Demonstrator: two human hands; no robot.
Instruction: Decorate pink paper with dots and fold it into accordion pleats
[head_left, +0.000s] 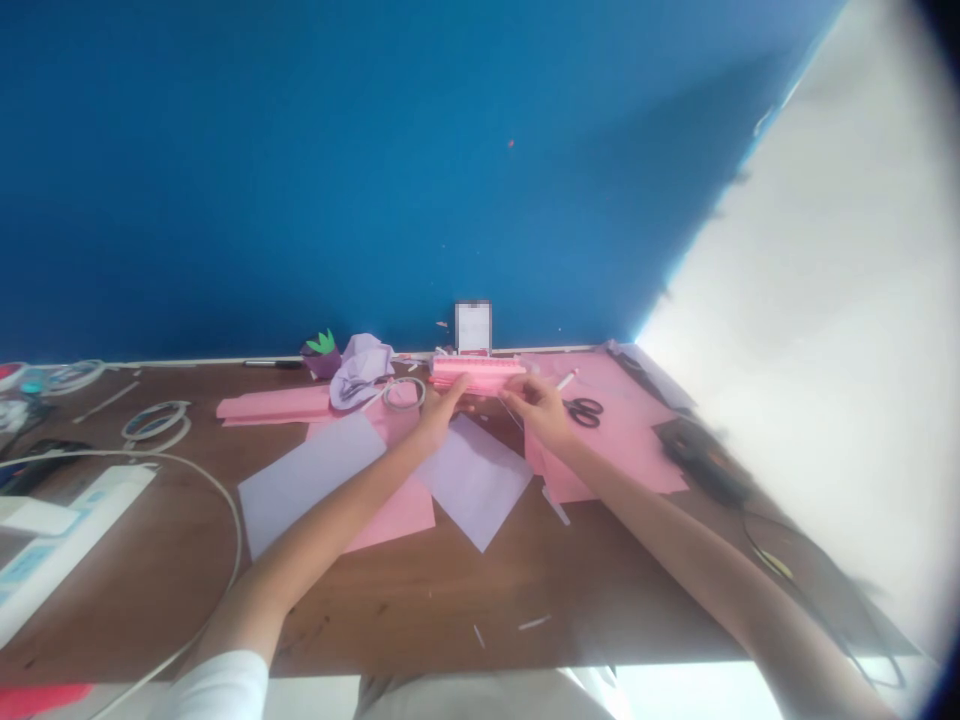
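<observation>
Folded pink paper [484,368] was left of scissors [584,412] | left hand [441,412] gripped its near edge; right hand [541,408] pinched its scissors-side end | seemed light, easily creased, best held gently by both ends

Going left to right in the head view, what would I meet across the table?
Long white object, green paper leaf, crumpled purple paper, left hand, pink folded paper, right hand, black scissors, dark object.
</observation>
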